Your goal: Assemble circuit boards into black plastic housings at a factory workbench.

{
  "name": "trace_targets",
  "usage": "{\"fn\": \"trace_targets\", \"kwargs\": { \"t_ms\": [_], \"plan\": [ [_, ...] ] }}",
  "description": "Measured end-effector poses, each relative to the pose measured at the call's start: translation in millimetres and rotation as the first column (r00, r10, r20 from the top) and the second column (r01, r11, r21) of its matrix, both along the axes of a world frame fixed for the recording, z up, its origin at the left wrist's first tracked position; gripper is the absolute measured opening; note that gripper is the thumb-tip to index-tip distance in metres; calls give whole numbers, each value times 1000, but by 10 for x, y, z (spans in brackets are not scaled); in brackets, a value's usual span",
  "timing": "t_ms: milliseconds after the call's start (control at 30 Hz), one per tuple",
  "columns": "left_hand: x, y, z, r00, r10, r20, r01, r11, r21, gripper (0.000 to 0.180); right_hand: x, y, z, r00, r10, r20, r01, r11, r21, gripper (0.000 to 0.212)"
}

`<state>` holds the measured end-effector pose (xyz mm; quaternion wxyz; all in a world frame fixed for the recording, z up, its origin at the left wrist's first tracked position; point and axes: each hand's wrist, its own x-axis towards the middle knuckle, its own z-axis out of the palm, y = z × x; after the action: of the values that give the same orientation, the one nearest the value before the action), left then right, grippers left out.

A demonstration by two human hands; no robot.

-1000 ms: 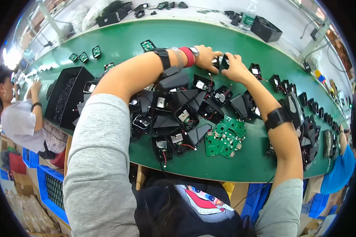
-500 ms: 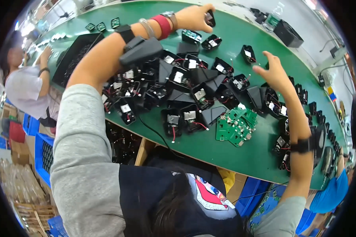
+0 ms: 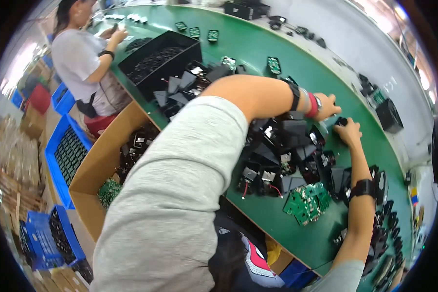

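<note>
My left arm crosses the green table (image 3: pixel 277 221), and my left hand (image 3: pixel 326 106) is at the far right of the pile. Its fingers curl downward, hiding what they hold, if anything. Just nearer, my right hand (image 3: pixel 351 131) closes on a small black housing (image 3: pixel 342 121). Below both hands lies a heap of black plastic housings (image 3: pixel 270 177), several with white or metal parts and red wires. Loose green circuit boards (image 3: pixel 307 203) are piled at the heap's near side.
At the left stand a black bin (image 3: pixel 187 51) of small dark parts and a cardboard box (image 3: pixel 85 187) of housings. Single boards (image 3: pixel 212 35) lie along the far side. Rows of black parts (image 3: pixel 392 221) line the right. A co-worker (image 3: pixel 80 53) sits at the upper left.
The view has shifted. My left hand has moved right, toward my right hand, and the housing it held no longer shows plainly. My right hand, open before, now grips a black housing.
</note>
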<state>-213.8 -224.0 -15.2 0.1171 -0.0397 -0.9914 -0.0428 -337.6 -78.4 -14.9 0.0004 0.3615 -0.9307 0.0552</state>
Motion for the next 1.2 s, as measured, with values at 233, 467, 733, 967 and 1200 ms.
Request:
{"fn": "trace_targets", "kwargs": {
  "t_ms": [233, 467, 733, 967, 1200],
  "plan": [
    [1171, -74, 822, 936, 110, -334, -24, 968, 252, 61, -409, 168, 23, 973, 221, 59, -186, 914, -361, 45],
    [4221, -170, 213, 671, 515, -534, -568, 819, 76, 60, 787, 360, 1195, 852, 422, 310, -124, 737, -664, 47],
    [5709, 1293, -1722, -95, 993, 63, -829, -114, 548, 59, 4098, 112, 746, 104, 994, 23, -897, 104, -431, 41],
    [5247, 1870, -1903, 292, 924, 248, -877, 155, 455, 76, 4669, -73, -1122, 349, 931, 110, -934, 355, -40, 44],
    [5359, 1555, -1184, 433, 653, 622, -895, 395, 208, 80, 4892, 27, -1617, 309, 915, 258, -951, 303, 65, 35]
  ]
}}
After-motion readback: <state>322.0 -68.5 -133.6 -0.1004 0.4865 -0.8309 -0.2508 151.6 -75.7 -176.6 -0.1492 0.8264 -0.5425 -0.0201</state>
